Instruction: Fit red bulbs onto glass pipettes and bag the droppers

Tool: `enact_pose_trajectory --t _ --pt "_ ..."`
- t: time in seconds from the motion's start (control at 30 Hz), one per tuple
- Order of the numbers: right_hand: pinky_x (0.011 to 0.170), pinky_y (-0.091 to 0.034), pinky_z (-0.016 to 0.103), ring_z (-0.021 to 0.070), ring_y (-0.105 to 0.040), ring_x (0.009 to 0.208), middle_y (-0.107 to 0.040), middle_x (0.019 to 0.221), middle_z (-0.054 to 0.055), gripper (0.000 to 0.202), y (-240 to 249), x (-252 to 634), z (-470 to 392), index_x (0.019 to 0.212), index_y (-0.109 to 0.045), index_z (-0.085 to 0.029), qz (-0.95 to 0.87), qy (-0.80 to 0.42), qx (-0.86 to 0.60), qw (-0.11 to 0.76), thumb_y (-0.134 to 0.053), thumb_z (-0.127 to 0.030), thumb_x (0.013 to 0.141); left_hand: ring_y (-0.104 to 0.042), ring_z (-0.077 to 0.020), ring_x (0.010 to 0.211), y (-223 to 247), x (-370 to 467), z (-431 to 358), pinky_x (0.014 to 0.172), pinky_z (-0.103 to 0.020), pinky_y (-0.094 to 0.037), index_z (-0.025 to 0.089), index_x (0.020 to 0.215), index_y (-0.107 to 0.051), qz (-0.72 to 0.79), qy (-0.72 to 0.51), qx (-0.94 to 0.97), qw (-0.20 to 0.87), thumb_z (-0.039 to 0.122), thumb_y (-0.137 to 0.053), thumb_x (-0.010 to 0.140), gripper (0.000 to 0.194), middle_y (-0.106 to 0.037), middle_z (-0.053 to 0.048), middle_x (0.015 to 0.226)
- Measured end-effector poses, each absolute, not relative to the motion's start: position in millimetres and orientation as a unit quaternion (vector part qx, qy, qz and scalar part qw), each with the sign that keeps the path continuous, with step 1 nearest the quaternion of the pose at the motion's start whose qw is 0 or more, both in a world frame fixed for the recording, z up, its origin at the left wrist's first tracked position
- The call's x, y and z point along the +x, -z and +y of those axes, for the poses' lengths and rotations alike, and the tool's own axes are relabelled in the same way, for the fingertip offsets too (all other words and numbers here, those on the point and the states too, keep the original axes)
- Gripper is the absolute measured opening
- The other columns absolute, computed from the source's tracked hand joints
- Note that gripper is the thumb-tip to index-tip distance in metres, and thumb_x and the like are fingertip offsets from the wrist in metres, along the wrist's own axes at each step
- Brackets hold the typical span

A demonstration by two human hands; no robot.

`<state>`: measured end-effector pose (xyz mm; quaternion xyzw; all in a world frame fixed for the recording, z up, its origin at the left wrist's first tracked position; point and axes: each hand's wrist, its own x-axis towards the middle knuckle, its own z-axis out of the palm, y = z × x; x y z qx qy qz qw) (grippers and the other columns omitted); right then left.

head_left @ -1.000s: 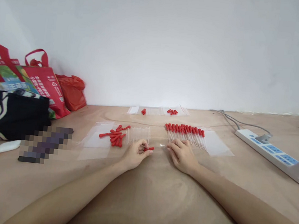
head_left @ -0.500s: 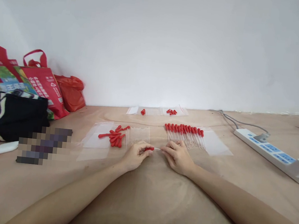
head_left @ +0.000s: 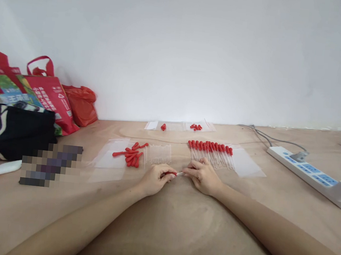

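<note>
Pinching red bulb [head_left: 175, 174], power strip [head_left: 308, 173] well apart

- Your held bulb [head_left: 172, 174] is showing red, your held tube [head_left: 180, 173] clear.
- Your loose bulbs [head_left: 131, 156] are showing red.
- Your black bag [head_left: 31, 133] is carrying cream wavy stripes.
- Your shopping bag [head_left: 51, 98] is displaying red with white lettering.
- Your power strip [head_left: 335, 194] is showing white, its socket panels [head_left: 307, 168] blue.
- Your tabletop [head_left: 160, 224] is revealing light-brown wood grain.

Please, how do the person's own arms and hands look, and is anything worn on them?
The left arm and right arm are bare, with no sleeve in view. The left hand and right hand wear no gloves; no watch or bracelet shows.
</note>
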<state>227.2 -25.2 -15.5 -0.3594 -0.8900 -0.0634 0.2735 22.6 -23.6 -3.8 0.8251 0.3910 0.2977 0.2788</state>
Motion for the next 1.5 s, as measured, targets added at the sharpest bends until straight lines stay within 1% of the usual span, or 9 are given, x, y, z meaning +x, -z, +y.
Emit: enact_pose_trajectory --t 0.33,0.6,0.87,1.03,1.1,1.17,1.27,1.33,1.5 --pt "0.064 -0.020 0.029 0.0100 -0.038 0.057 -0.054 0.070 0.001 0.023 13.8 220.7 -32.5 0.078 -0.060 -0.017 -0.896 0.082 -0.349 0.263 -0.038 -0.017 0.084 -0.055 -0.0122 0.063 -3.9 25.1 -29.4 0.060 -0.022 -0.043 0.015 0.079 -0.064 0.392 -0.290 0.850 0.200 0.020 -0.050 0.078 0.015 -0.063 -0.003 0.072" --pt "0.063 -0.020 0.028 0.0106 -0.039 0.059 -0.054 0.069 0.002 0.024 14.0 214.1 -36.3 0.077 -0.059 -0.015 -0.897 0.057 -0.350 0.264 -0.036 -0.017 0.084 -0.056 -0.0129 0.068 -1.9 24.7 -32.2 0.064 -0.023 -0.044 0.015 0.080 -0.061 0.346 -0.281 0.879 0.167 0.020 -0.048 0.079 0.014 -0.062 -0.004 0.076" --pt "0.065 -0.022 0.028 0.0133 -0.044 0.069 -0.055 0.076 0.004 0.025 8.7 209.7 -32.5 0.085 -0.059 -0.016 -0.897 0.063 -0.376 0.226 -0.034 -0.020 0.086 -0.057 -0.0138 0.070 -2.8 26.9 -26.3 0.066 -0.025 -0.045 0.015 0.080 -0.061 0.375 -0.298 0.863 0.162 0.018 -0.049 0.079 0.012 -0.062 -0.004 0.077" --pt "0.067 -0.023 0.030 0.0174 -0.046 0.081 -0.058 0.083 0.007 0.018 -0.7 214.3 -30.8 0.083 -0.060 -0.016 -0.897 0.110 -0.394 0.164 -0.043 -0.015 0.078 -0.056 -0.0136 0.072 2.2 18.6 -19.6 0.068 -0.025 -0.046 0.017 0.091 -0.058 0.402 -0.327 0.842 0.147 0.019 -0.050 0.078 0.016 -0.060 -0.003 0.083" --pt "0.068 -0.024 0.031 0.0180 -0.047 0.081 -0.059 0.082 0.007 0.018 -2.8 219.7 -27.4 0.082 -0.061 -0.016 -0.880 0.111 -0.433 0.160 -0.043 -0.014 0.076 -0.055 -0.0127 0.072 4.7 13.5 -17.9 0.067 -0.025 -0.046 0.017 0.102 -0.054 0.417 -0.341 0.831 0.139 0.017 -0.050 0.077 0.025 -0.057 -0.003 0.087" --pt "0.071 -0.027 0.031 0.0183 -0.050 0.083 -0.061 0.085 0.007 0.021 -4.5 226.5 -20.0 0.086 -0.061 -0.016 -0.839 0.091 -0.501 0.192 -0.043 -0.016 0.077 -0.054 -0.0118 0.069 6.0 9.7 -17.1 0.064 -0.024 -0.047 0.017 0.106 -0.051 0.431 -0.339 0.825 0.140 0.017 -0.052 0.076 0.031 -0.055 -0.003 0.088" --pt "0.070 -0.031 0.027 0.0164 -0.054 0.084 -0.062 0.092 0.006 0.025 -7.2 234.9 -2.1 0.095 -0.059 -0.018 -0.753 0.019 -0.606 0.256 -0.041 -0.022 0.078 -0.054 -0.0120 0.067 4.5 8.3 -17.8 0.063 -0.024 -0.046 0.016 0.094 -0.056 0.434 -0.297 0.837 0.151 0.017 -0.053 0.074 0.020 -0.056 -0.003 0.084" --pt "0.067 -0.033 0.025 0.0158 -0.056 0.081 -0.064 0.090 0.005 0.027 -9.0 236.6 11.1 0.098 -0.057 -0.018 -0.698 -0.021 -0.663 0.269 -0.041 -0.026 0.078 -0.054 -0.0125 0.069 1.7 9.5 -19.3 0.064 -0.024 -0.046 0.016 0.085 -0.058 0.422 -0.272 0.851 0.158 0.017 -0.052 0.075 0.012 -0.057 -0.003 0.082" --pt "0.063 -0.033 0.027 0.0205 -0.058 0.079 -0.065 0.084 0.008 0.027 -9.8 229.6 31.4 0.093 -0.056 -0.017 -0.635 -0.026 -0.739 0.222 -0.041 -0.033 0.079 -0.054 -0.0126 0.069 -2.7 12.1 -22.1 0.064 -0.024 -0.044 0.016 0.079 -0.060 0.412 -0.263 0.856 0.167 0.016 -0.049 0.076 0.011 -0.058 -0.003 0.080"
